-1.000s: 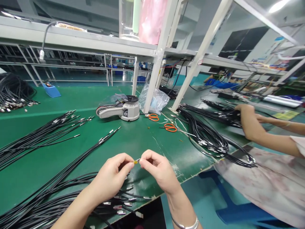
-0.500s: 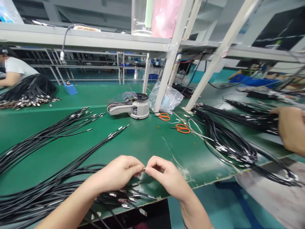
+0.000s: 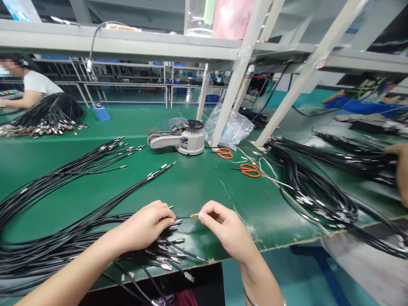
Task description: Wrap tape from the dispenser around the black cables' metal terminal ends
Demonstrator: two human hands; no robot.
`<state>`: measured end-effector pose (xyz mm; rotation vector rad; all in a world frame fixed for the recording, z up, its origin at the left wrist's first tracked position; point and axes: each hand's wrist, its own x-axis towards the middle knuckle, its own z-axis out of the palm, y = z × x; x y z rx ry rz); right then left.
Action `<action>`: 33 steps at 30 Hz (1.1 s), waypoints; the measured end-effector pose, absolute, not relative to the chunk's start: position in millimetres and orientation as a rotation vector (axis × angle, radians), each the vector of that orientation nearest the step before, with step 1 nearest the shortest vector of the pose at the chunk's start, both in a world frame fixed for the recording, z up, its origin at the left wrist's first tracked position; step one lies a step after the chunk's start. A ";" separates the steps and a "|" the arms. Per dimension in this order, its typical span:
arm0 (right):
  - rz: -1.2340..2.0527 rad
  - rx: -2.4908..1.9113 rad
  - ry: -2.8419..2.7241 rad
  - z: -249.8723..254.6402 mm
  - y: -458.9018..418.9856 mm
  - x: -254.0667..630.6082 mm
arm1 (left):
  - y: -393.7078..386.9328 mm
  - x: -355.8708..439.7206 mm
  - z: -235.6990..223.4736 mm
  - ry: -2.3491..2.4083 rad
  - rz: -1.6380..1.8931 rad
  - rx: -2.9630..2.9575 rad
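A black cable (image 3: 183,217) stretches between my two hands, just above the green table. My left hand (image 3: 149,225) is closed around it, over a pile of similar cables. At the cable's end is a small yellow piece (image 3: 194,216), with a silvery bit beside it. My right hand (image 3: 223,227) pinches that end between thumb and forefinger; the very tip is hidden by the fingers. Below my left hand, metal-ended black cables (image 3: 168,257) reach the table's front edge.
Two orange-handled scissors (image 3: 250,170) lie behind my right hand, near a grey tape dispenser (image 3: 193,142). More cable bundles (image 3: 299,170) lie on the right, by another person's hand (image 3: 402,174). White posts (image 3: 236,76) hold up a shelf. At the far left sits a co-worker (image 3: 36,87).
My left hand has slid left, away from my right, baring a stretch of cable and the yellow piece. The other person's hand at right has shifted toward the frame edge. The view has turned slightly.
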<state>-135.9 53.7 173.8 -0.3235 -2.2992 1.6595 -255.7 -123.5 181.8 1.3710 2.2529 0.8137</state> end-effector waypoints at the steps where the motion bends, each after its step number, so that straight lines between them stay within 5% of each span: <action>1: 1.643 -0.322 -2.302 173.6 53.6 -134.5 | -118.2 -253.8 185.4 2.217 0.820 1.364; 33: 1.655 -0.321 -2.220 159.1 48.8 -117.9 | -90.2 -235.7 189.1 2.002 0.966 1.027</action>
